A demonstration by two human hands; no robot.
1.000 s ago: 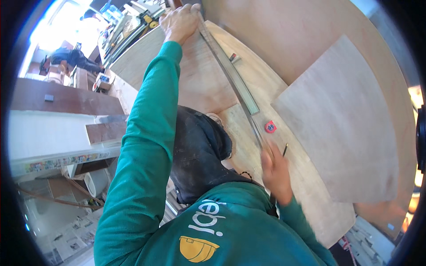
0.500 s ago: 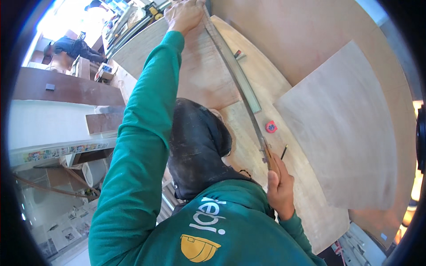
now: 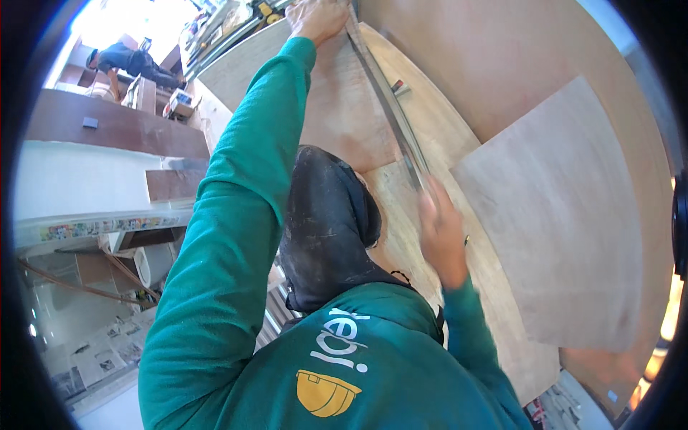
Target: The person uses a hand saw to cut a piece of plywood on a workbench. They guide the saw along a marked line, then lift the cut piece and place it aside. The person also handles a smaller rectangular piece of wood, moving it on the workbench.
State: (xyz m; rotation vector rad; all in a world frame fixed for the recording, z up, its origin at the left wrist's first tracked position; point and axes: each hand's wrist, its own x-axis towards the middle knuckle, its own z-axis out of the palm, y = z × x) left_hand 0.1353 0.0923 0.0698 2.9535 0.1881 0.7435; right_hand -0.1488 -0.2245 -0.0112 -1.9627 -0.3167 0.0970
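Observation:
My left hand (image 3: 317, 18) curls over the far end of a long metal straightedge (image 3: 373, 75) lying along pale plywood (image 3: 480, 287). My right hand (image 3: 438, 222) is blurred at the straightedge's near end, fingers closed round a wooden-handled tool that is now mostly hidden. A pencil (image 3: 467, 240) shows just right of this hand; the red tape measure seen earlier is hidden. A small red-and-dark object (image 3: 398, 86) lies beside the straightedge. A pinkish board (image 3: 337, 122) is left of it. My dark-clad knee (image 3: 326, 215) rests between my arms.
A curved grey sheet (image 3: 552, 222) lies at right on a large tan board (image 3: 473, 50). Strips and tools (image 3: 226, 32) are piled at the top left. A co-worker (image 3: 129, 64) bends among boxes beyond a brown panel (image 3: 79, 115) and white ledge (image 3: 93, 172).
My right hand has moved up along the straightedge, over the tape measure. The view has shifted slightly, carrying my left hand higher and rightward in the picture. The co-worker's arm shows reaching down.

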